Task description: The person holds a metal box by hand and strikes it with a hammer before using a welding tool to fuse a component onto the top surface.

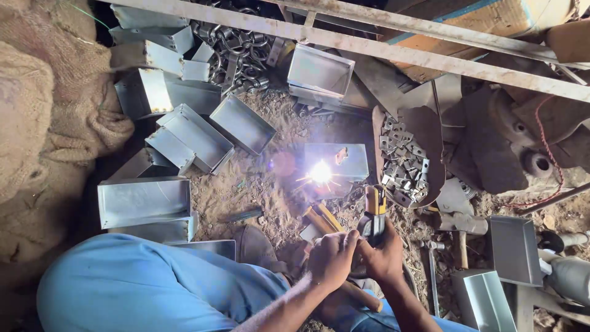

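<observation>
Ground [246, 190]: bare earth strewn with metal scrap; it carries all the work.
Burlap sacks [43, 123]: heaped along the left edge of the view.
Angle-iron bars [381, 46]: two long rusty lengths running across the top.
Finished boxes [190, 132]: grey sheet-metal trays lying in a loose pile at upper left, well apart from the hands.
Scoop of small parts [402, 163]: a rusty pan of small metal clips, just right of the arc.
Workpiece box [344, 160]: a grey sheet-metal box on the ground, directly ahead of both hands; the welding arc [321, 172] burns at its near left corner.
Electrode holder [373, 215]: yellow and black, long axis pointing away from the person toward the box, with the arc up and left of its tip.
Left hand [332, 258]: fingers closed, wrapped against the right hand below the holder as a steadying grip.
Right hand [386, 255]: fingers closed on the holder's handle; it is the hand that carries the tool.
Hammer [458, 224]: lying on the ground right of the hands, untouched.
</observation>
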